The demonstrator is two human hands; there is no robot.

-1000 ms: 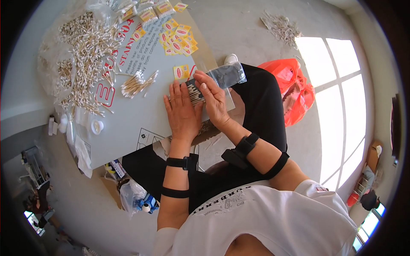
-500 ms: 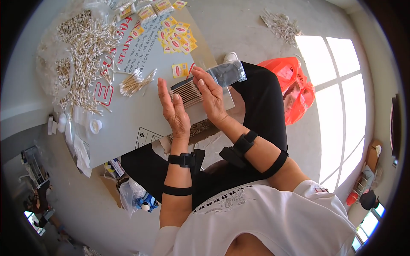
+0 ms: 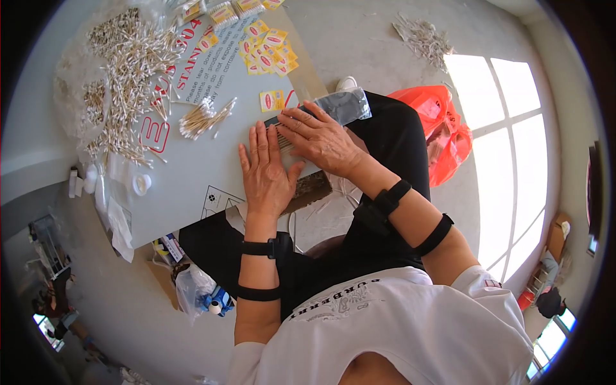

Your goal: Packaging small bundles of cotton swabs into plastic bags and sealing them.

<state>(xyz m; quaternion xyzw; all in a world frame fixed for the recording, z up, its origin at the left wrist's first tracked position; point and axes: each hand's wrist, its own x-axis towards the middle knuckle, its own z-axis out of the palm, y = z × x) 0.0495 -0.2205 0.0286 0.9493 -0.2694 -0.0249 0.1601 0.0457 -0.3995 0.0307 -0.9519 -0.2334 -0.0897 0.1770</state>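
Note:
Both my hands lie palm down at the table's near right edge. Beneath them is a flat row of cotton swabs [image 3: 283, 142], mostly covered, with a few sticks showing in the gap between the hands. My left hand [image 3: 264, 174] is open, its fingers stretched flat over the row's left end. Open too, my right hand [image 3: 325, 140] rests its extended fingers across the right end. A clear and grey plastic bag [image 3: 346, 107] sticks out beyond the right fingers, over the table edge. Just past the fingertips lies one yellow and white printed card [image 3: 271, 101].
A big heap of loose swabs [image 3: 131, 64] spills from a clear bag at the left. Nearer is a small swab pile [image 3: 199, 120]. Yellow cards [image 3: 269, 51] and packed swab packets [image 3: 223, 14] lie farther back. A red plastic bag [image 3: 443, 135] stands on the floor at right.
My hands have turned from upright at the two ends of the swab row to palms down on top of it, coming closer together and hiding most of the swabs.

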